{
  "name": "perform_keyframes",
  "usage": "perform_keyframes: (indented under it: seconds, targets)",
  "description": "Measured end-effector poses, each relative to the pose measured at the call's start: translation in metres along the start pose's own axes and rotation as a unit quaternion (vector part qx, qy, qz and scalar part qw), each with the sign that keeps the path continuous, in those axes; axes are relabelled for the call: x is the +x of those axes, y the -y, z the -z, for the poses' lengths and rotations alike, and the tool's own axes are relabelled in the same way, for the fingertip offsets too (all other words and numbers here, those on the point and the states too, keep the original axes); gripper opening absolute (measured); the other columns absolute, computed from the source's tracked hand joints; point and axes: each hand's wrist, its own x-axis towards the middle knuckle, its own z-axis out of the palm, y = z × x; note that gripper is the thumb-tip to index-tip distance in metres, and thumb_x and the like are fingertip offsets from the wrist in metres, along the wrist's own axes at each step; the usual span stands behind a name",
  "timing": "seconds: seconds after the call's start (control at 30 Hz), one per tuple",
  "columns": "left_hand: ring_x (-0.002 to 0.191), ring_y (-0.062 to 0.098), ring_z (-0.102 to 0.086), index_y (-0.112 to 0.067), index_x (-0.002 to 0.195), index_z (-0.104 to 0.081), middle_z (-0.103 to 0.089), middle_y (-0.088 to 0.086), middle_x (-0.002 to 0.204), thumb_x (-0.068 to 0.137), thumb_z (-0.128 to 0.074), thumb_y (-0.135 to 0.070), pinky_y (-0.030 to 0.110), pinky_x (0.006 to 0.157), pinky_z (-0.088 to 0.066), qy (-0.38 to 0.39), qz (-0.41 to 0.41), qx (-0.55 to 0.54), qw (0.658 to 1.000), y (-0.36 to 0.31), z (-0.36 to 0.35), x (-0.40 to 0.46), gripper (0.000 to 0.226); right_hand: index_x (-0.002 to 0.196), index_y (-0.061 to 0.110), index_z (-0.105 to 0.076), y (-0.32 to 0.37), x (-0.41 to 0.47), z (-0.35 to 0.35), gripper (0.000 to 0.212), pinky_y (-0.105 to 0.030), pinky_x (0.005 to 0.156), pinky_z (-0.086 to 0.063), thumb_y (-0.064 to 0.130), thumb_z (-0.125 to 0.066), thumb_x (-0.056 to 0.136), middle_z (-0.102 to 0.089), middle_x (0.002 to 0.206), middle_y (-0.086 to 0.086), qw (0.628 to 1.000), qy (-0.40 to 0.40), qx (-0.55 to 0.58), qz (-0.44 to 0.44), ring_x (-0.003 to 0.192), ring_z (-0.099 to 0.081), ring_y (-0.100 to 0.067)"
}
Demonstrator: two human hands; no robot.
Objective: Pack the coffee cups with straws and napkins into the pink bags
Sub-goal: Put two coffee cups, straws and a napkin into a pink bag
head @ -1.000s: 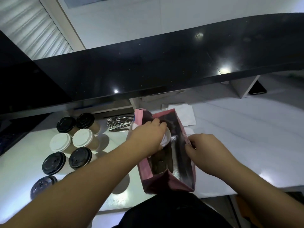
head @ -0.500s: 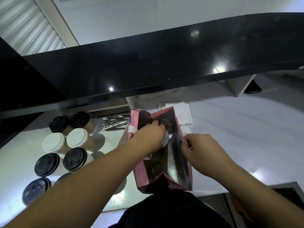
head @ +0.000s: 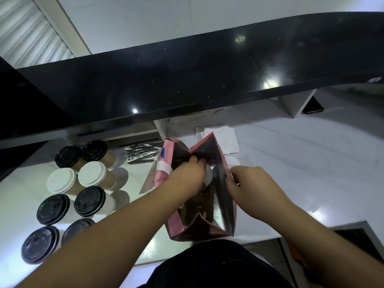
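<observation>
My left hand (head: 187, 175) grips a white-lidded cup (head: 208, 177) inside the open pink bag (head: 224, 217) at the table's near edge; my right hand (head: 247, 181) pinches its rim. Eight cups (head: 91, 173), straws (head: 143, 152) and napkins (head: 226, 138) remain unpacked, so I judge packing barely begun.

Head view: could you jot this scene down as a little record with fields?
left hand: grips a white-lidded cup in the bag's mouth
right hand: pinches the bag's right edge
bag: pink, open, upright on the counter
spare cups: left of the bag, black and white lids
straws: behind the cups
napkins: behind the bag
</observation>
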Motion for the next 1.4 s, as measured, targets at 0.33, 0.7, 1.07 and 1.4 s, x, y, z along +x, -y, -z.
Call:
perform_keyframes:
  seconds: [0.33,0.7,1.07,1.4]
  targets:
    - [0.133,0.043,-0.049,-0.013,0.156,-0.032,-0.035,0.018,0.153,0.090,-0.076,-0.021,0.052,0.111,-0.046,0.005,0.046,-0.015,0.999,-0.008,0.001,0.005,0.079,0.068,0.014,-0.046,0.005,0.002,-0.006,0.034,-0.036,0.048,-0.033,0.027,-0.046,0.100,-0.050,0.058,-0.002,0.999,-0.040,0.000,0.011,0.054,-0.049,-0.023]
    - [0.098,-0.008,-0.059,-0.045,0.120,-0.058,-0.060,-0.025,0.111,0.100,-0.058,-0.030,0.008,0.076,-0.042,-0.283,-0.109,-0.204,0.931,0.032,0.067,-0.104,0.025,0.059,0.023,-0.042,0.007,0.005,-0.007,0.048,-0.031,0.045,-0.031,0.037,-0.045,0.104,-0.048,0.049,0.004,0.997,-0.071,0.013,0.035,0.047,-0.048,-0.016]
    - [0.143,0.023,-0.041,-0.029,0.160,-0.031,-0.035,-0.003,0.160,0.084,-0.076,-0.052,0.038,0.112,-0.043,0.001,0.089,-0.029,0.996,0.165,-0.075,-0.174,0.092,0.052,0.020,-0.049,0.017,0.011,-0.014,0.050,-0.025,0.041,-0.028,0.040,-0.050,0.097,-0.058,0.049,0.015,0.996,-0.085,0.000,0.023,0.039,-0.048,-0.013]
    - [0.127,0.031,-0.050,-0.024,0.152,-0.037,-0.042,0.004,0.147,0.080,-0.081,-0.037,0.041,0.105,-0.047,-0.028,0.114,-0.024,0.993,0.170,-0.096,-0.158,0.085,0.058,0.013,-0.058,0.017,0.006,-0.018,0.046,-0.035,0.044,-0.043,0.039,-0.053,0.096,-0.057,0.046,-0.001,0.996,-0.086,0.016,-0.003,0.047,-0.055,-0.023]
